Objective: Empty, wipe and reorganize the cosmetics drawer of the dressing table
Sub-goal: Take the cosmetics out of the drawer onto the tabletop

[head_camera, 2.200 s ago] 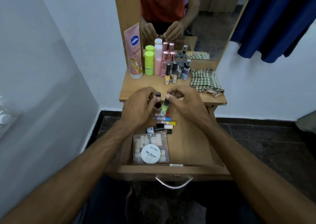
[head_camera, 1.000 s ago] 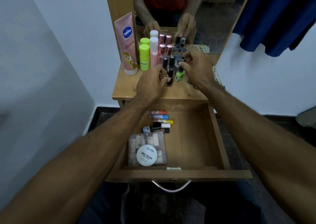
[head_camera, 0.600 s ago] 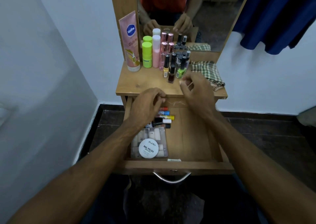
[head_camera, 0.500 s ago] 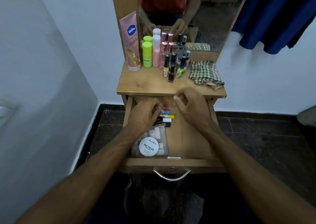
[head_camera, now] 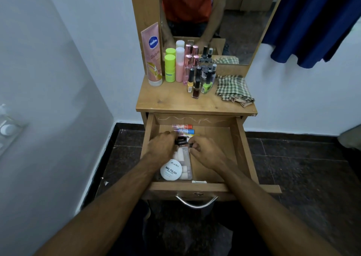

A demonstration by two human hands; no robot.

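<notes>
The wooden drawer (head_camera: 242, 148) of the dressing table is pulled out. Both hands are inside it. My left hand (head_camera: 162, 148) curls over small dark bottles (head_camera: 180, 140) beside the coloured lip-balm tubes (head_camera: 182, 127); its grip is hidden. My right hand (head_camera: 207, 152) pinches a dark cap (head_camera: 190, 144) between thumb and forefinger. A clear box (head_camera: 185, 158) lies at the drawer's front left, partly under my left hand. A white round "nail polish" tub (head_camera: 171, 170) sits on it. Several nail polish bottles (head_camera: 197, 86) stand on the table top (head_camera: 175, 103).
A Vaseline tube (head_camera: 153, 54), green bottle (head_camera: 170, 68), pink bottle (head_camera: 179, 64) and perfume bottles line the back by the mirror (head_camera: 234, 21). A checked cloth (head_camera: 233, 89) lies at the top's right. Dark blue fabric (head_camera: 312, 21) hangs at upper right. The drawer handle (head_camera: 196, 202) faces me.
Both hands set a dark and a green nail polish bottle on the table top, then dropped back into the drawer, closing on the small dark bottles.
</notes>
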